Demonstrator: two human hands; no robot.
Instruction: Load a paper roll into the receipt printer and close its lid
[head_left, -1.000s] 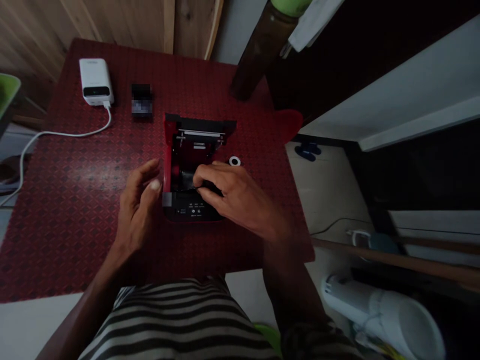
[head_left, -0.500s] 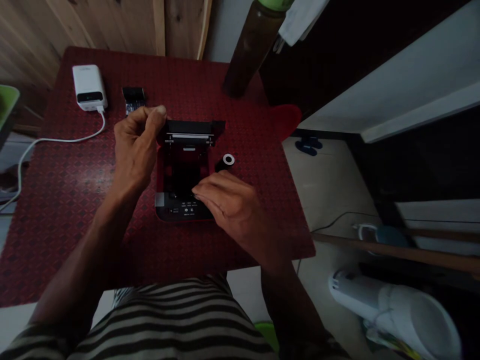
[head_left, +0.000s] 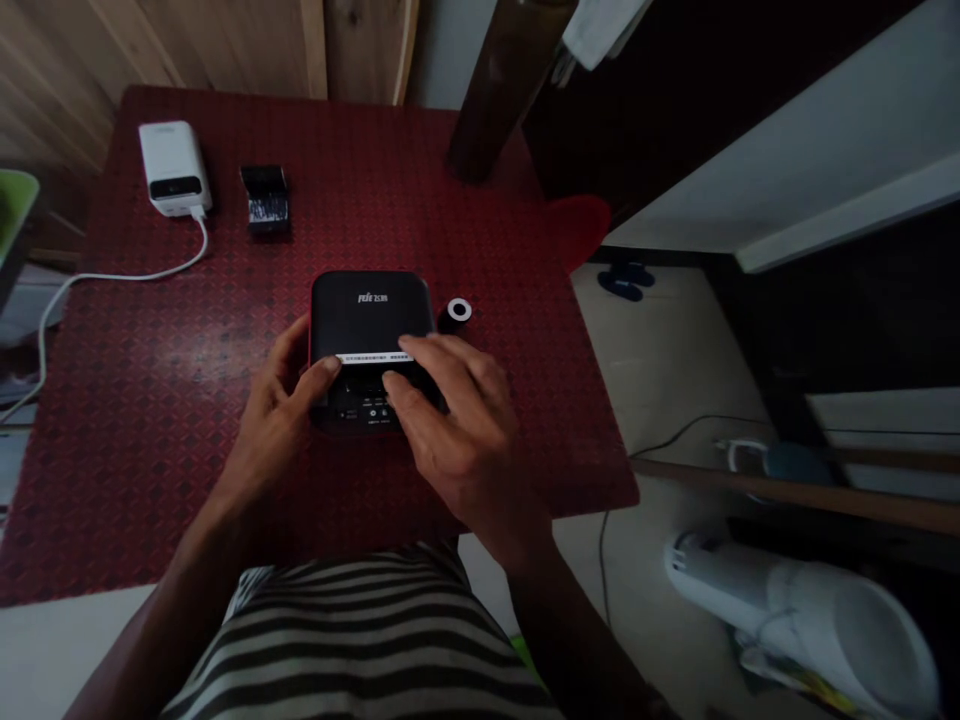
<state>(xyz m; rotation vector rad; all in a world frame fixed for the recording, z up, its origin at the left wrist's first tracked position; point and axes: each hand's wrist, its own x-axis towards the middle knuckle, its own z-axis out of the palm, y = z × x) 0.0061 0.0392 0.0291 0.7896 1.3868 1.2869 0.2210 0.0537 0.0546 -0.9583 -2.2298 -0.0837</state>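
A black and red receipt printer (head_left: 371, 315) lies on the table with its lid lowered; a dark gap shows between the lid's front edge and the button panel. My left hand (head_left: 277, 400) grips the printer's left side, thumb on the lid's front left corner and fingers along the side wall. On the right, my right hand (head_left: 457, 410) holds the lid's front edge, with the index fingertip on top and the thumb just below it. A small paper roll (head_left: 456, 314), dark outside with a white end, stands right beside the printer.
A white power bank (head_left: 171, 165) with a plugged-in white cable sits at the back left of the red patterned table (head_left: 187, 340). Nearby lies a small black item with a crinkled shiny part (head_left: 266, 200). A tall dark bottle (head_left: 487, 110) stands at the back right.
The raised lid has come down over the printer's inside. My left hand has moved from the lid's upper left corner down to the printer's front left. My right hand now touches the lid's edge.
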